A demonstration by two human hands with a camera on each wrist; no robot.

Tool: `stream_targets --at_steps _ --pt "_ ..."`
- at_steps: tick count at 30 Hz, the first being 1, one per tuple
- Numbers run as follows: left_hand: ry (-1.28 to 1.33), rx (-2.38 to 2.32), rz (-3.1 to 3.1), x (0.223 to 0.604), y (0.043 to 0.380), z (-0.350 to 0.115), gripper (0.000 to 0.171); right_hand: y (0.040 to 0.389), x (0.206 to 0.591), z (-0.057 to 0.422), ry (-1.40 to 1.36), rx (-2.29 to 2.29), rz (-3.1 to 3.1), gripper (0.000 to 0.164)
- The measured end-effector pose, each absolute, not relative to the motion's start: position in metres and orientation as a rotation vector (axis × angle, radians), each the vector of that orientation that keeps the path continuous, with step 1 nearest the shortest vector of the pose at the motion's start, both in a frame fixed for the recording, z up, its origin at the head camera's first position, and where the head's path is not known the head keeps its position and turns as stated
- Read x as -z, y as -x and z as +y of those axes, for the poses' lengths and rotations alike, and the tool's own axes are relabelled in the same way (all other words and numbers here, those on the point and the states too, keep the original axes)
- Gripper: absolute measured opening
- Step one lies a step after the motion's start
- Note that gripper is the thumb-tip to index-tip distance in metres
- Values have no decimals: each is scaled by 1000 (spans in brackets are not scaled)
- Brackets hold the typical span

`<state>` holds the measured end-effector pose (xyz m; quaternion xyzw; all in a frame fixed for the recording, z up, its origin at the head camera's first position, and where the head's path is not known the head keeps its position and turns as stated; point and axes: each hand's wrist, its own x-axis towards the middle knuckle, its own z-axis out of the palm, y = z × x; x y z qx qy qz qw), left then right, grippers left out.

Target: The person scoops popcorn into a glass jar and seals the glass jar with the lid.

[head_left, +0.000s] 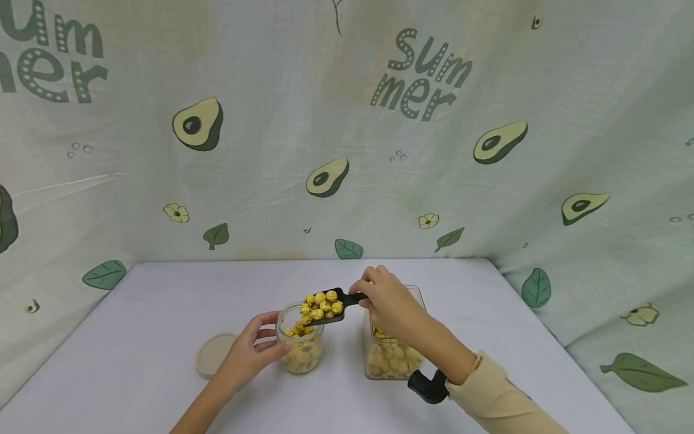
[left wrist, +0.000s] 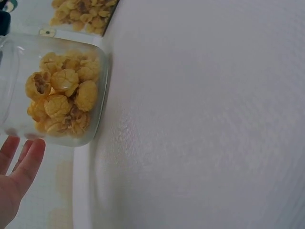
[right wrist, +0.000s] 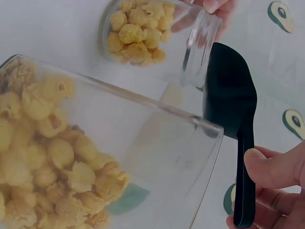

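My left hand (head_left: pixel 250 351) holds a glass jar (right wrist: pixel 196 50) by its sides, thumb and fingers around it near the rim. Caramel popcorn (left wrist: pixel 64 95) fills the jar's lower part. With thumb and fingers my right hand (head_left: pixel 391 306) pinches the handle of a black scoop (right wrist: pixel 231 93). Round pieces of popcorn (head_left: pixel 323 305) are heaped on the scoop, whose front edge is over the jar's mouth, tilted down toward it. Below the right hand stands a clear rectangular container (right wrist: pixel 164 145) with more popcorn in it, partly hidden by the forearm.
A round beige lid (head_left: pixel 212 357) lies on the white table (head_left: pixel 162 325), left of the jar and partly behind the left hand. Behind the table hangs a cloth (head_left: pixel 260 181) printed with avocados and leaves. A black strap mount (head_left: pixel 428 387) sits at the right wrist.
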<state>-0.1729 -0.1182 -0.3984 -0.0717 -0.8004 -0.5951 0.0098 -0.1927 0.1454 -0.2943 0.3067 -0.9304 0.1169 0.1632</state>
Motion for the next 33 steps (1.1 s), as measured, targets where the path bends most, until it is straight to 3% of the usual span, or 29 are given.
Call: stream_targets --at_steps 19,33 --pt "234 1856 -2499 399 173 -119 61 190 273 120 -915 74 -2679 25" --pt "223 1853 -2502 399 173 -119 62 190 273 119 -923 121 -2645 24"
